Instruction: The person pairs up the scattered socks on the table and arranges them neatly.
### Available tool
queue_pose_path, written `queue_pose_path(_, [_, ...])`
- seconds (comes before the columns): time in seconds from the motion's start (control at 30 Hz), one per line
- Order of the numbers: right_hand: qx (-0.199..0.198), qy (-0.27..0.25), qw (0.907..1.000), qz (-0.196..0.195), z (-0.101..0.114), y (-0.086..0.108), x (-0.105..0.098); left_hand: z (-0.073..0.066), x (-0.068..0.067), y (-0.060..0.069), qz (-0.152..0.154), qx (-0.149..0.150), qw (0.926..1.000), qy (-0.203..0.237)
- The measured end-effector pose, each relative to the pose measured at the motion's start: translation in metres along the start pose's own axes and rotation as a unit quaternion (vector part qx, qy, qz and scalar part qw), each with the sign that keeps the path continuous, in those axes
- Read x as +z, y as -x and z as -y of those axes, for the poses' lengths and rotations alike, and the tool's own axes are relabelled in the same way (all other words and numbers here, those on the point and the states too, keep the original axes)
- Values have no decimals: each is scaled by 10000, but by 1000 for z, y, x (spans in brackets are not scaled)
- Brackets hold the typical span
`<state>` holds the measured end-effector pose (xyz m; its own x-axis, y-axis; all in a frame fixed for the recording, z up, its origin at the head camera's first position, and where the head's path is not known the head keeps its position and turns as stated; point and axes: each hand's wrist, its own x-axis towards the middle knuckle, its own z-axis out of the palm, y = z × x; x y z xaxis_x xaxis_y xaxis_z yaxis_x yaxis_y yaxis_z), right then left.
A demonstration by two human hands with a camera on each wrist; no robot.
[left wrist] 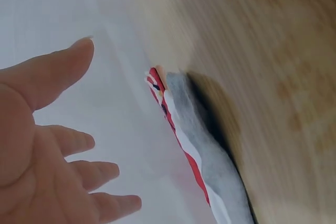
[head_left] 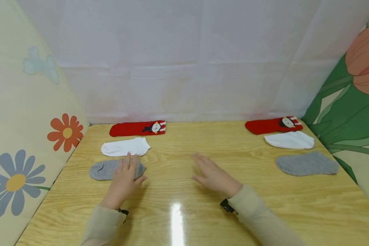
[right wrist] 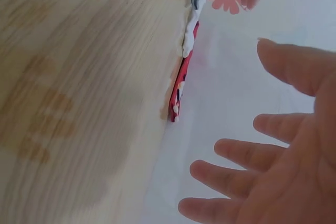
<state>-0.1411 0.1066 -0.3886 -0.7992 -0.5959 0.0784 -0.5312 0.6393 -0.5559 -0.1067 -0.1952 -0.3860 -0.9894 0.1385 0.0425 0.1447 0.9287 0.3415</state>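
My left hand is over the right part of a grey sock, fingers spread and holding nothing; in the left wrist view the hand appears above the grey sock. Behind that sock lie a white sock and a red sock with a cartoon face. Over the middle of the table, my right hand has its fingers extended, also empty; its palm faces the right wrist camera. At the right lie a second red sock, white sock and grey sock.
The wooden table ends at a white cloth backdrop. A flowered panel stands along the left side and a leafy one along the right. A bright reflection shows near the front, between the forearms.
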Motion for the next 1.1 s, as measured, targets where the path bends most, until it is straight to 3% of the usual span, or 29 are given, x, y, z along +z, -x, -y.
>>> queue_pose_path(0.43, [291,-925,9953,-85,15,-14,14,26,-11,3,350,-860,9947,431])
queue_pose_path(0.8, [496,-1352,9896,14,26,-27,27,48,-17,4,380,-1118,9918,486])
queue_pose_path(1.1, [637,-1641,9843,104,35,-36,36,57,-20,2,580,-1764,9801,696])
